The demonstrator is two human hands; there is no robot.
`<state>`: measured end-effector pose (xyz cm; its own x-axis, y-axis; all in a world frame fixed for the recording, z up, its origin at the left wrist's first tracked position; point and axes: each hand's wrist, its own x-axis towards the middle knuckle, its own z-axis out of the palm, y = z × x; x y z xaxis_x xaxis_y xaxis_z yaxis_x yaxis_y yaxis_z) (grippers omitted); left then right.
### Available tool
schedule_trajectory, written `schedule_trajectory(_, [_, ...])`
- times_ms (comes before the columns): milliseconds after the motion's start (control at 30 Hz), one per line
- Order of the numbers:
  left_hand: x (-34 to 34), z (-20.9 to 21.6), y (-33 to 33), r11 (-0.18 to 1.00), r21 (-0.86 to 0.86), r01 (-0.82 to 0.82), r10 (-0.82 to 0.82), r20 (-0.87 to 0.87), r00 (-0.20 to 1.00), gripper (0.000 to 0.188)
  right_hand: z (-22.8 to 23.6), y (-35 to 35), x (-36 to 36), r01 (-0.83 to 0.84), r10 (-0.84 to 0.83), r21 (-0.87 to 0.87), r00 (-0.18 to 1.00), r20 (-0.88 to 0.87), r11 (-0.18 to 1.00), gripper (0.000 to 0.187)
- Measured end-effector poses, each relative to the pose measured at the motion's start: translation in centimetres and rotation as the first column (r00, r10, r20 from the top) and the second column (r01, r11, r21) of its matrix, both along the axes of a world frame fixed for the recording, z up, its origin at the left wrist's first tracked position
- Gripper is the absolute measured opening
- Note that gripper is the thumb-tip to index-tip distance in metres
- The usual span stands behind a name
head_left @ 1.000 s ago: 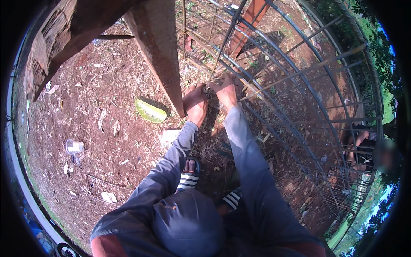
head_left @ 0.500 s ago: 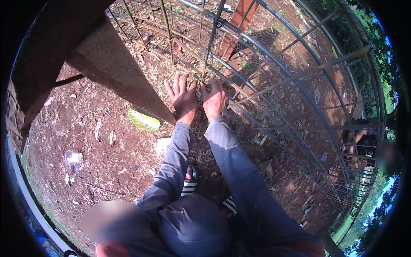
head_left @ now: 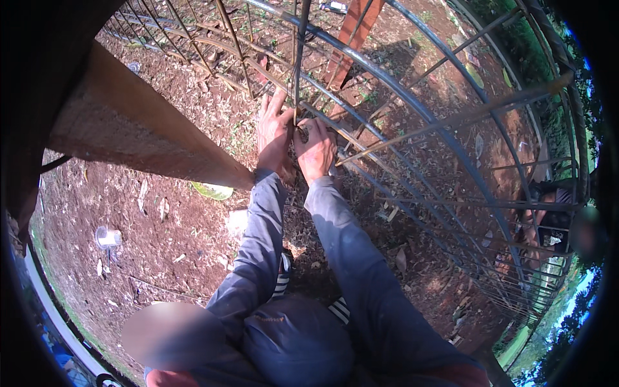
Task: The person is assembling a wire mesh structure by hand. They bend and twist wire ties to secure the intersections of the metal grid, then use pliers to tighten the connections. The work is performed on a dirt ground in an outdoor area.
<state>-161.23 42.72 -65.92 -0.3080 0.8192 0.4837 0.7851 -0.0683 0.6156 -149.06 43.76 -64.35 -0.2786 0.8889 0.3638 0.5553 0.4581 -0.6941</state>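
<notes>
My two hands meet at the lower bars of a steel reinforcing-bar cage (head_left: 403, 90). My left hand (head_left: 274, 137) has its fingers bent against a thin upright steel rod (head_left: 300, 61), with the longest ones reaching up to a lower bar. On the rod's other side, my right hand (head_left: 316, 151) is closed, thumb and fingers curled toward the rod's lower end. Whether a tie wire lies between the fingertips is too small to tell. Both forearms wear grey-blue sleeves.
A thick wooden beam (head_left: 161, 122) slants down to beside my left wrist. A reddish-brown board (head_left: 348, 45) stands beyond the bars. Leaves, a clear plastic cup (head_left: 108, 237) and litter lie on the reddish soil (head_left: 167, 258). Another person (head_left: 545, 222) is behind the cage at right.
The spread fingers of my left hand have drawn together and bent toward the rod. My right hand has shifted slightly left. The wooden beam and rods sit differently as the view has moved.
</notes>
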Motion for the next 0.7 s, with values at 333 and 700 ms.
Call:
schedule_trajectory(333, [0.0,0.5,0.2,0.999,-0.031,-0.013,0.008,-0.16,0.987,0.012,-0.9,1.2,0.6,-0.039,0.04,0.055,0.999,-0.022,0.998,0.023])
schedule_trajectory(700, [3.2,0.3,-1.4,0.902,-0.233,-0.364,0.431,0.555,0.711,0.016,-0.7,2.8,0.4,-0.107,0.158,-0.217,0.958,0.237,0.97,0.037])
